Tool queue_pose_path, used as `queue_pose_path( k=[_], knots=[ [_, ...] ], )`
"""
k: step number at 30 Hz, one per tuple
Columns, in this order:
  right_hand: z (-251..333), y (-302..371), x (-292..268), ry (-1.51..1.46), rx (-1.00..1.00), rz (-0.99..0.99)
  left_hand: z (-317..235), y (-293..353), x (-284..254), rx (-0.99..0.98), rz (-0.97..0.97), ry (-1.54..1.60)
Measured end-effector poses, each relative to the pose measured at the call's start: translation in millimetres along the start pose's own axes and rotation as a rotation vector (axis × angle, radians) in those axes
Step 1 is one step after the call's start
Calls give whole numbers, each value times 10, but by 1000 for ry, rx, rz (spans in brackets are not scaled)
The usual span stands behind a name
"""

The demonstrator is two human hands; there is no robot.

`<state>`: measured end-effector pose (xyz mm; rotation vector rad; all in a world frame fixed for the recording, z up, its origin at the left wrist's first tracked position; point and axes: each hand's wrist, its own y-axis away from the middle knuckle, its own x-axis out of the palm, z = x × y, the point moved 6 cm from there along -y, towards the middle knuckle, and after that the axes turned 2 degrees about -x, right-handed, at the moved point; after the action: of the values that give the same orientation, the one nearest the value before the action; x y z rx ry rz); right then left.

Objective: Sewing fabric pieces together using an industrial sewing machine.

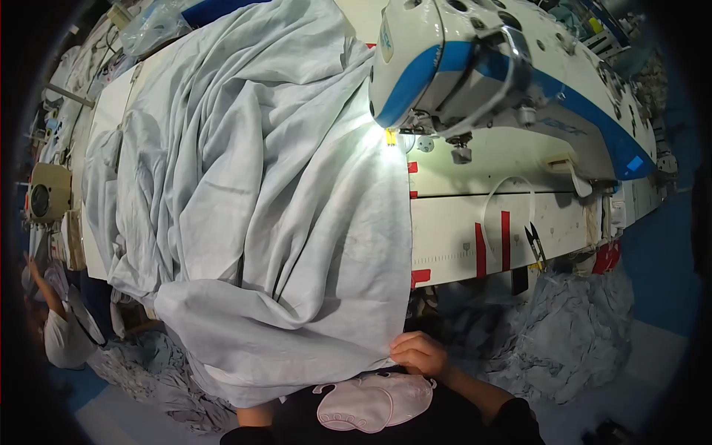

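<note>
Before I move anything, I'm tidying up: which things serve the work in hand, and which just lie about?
Seemingly in use: pale fabric, held by the right hand; sewing machine.
Seemingly lying about: dark snips; clear plastic bag; grey heap.

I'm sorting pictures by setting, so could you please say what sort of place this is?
Probably a garment or textile workshop: a sewing machine stands on a worktable, a large pale cloth drapes to its left, and thread snips lie near the front edge.

Left of that white-and-blue sewing machine (567,63) lies plain pale-grey cloth (297,185); in front of the machine, red tape (506,241) stripes the white tabletop (445,230).
</note>
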<state>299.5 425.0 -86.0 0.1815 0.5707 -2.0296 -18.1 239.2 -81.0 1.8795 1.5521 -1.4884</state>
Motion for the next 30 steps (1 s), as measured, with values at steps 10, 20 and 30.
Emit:
queue_pose_path(
  k=[10, 20, 30],
  knots=[
    [109, -597, -263, 187, -67, -13, -322, -708, 197, 116, 43, 54],
    [24, -1160, -442, 322, -128, 74, -511, -1235, 446, 203, 45, 101],
    [-155, -1697, -586, 378, -193, 63, -623, -1653, 667, 253, 46, 106]
  ],
)
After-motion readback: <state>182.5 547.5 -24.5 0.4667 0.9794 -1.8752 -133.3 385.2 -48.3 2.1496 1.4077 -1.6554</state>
